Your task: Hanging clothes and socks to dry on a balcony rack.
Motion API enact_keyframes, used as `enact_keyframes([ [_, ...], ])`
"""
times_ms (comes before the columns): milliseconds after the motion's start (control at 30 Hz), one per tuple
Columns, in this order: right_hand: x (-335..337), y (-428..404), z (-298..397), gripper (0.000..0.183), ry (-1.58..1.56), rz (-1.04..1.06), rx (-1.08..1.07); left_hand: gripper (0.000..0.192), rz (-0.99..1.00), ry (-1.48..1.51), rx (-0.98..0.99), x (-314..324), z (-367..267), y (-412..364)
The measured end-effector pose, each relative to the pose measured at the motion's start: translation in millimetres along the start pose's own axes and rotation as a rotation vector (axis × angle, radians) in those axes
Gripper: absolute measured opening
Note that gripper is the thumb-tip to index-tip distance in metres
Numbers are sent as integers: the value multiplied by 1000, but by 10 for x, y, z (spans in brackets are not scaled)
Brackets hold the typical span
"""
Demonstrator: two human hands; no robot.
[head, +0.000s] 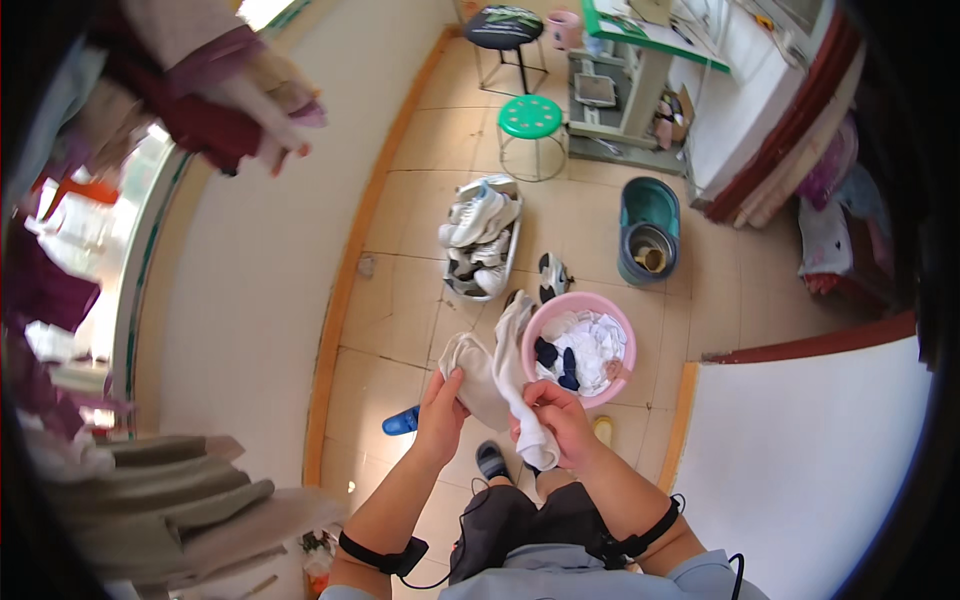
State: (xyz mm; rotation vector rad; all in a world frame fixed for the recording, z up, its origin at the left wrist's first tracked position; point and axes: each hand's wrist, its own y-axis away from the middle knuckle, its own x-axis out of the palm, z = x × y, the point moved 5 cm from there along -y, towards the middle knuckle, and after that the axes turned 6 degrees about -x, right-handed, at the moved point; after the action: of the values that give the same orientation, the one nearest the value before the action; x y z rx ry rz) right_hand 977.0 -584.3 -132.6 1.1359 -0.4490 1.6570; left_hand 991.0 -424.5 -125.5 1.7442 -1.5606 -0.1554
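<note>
My left hand (444, 411) pinches the upper edge of an off-white sock (478, 382) between thumb and fingers. A long white sock (510, 352) is gripped by my right hand (559, 421), one end pointing away from me and the other (538, 448) hanging below the fingers. Whether the two fabrics are joined is unclear. Just beyond my right hand, a pink plastic basin (631, 337) stands on the floor. It holds a heap of white socks (596, 341) with dark navy socks (568, 369) among them.
A basket of sneakers (514, 251) and a loose shoe (553, 276) lie ahead. Beyond are a mop bucket (649, 225), a green stool (531, 116), a black-topped stool (504, 28) and a machine table (637, 37). Hanging clothes (172, 510) crowd the left; a blue slipper (401, 421) lies nearby.
</note>
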Motion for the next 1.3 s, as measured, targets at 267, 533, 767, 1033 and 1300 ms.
enact_keyframes([
  [267, 1746, 961, -828, 41, 848, 544, -177, 36, -155, 208, 433, -898, -489, 2076],
  [533, 3080, 2025, -1727, 37, 1144, 803, -66, 33, -463, 142, 685, -2426, -157, 4379],
  [767, 4320, 2774, -2240, 29, 1282, 1267, -50, 36, -580, 263, 767, -3426, 338, 5856],
  [1033, 5115, 3560, -3337, 11, 1270, 1953, 72, 34, -620, 130, 915, -3665, 746, 6901],
  [1300, 5461, 4417, -4475, 23, 1343, 2013, 288, 33, -683, 297, 1094, -3623, 1237, 7460],
])
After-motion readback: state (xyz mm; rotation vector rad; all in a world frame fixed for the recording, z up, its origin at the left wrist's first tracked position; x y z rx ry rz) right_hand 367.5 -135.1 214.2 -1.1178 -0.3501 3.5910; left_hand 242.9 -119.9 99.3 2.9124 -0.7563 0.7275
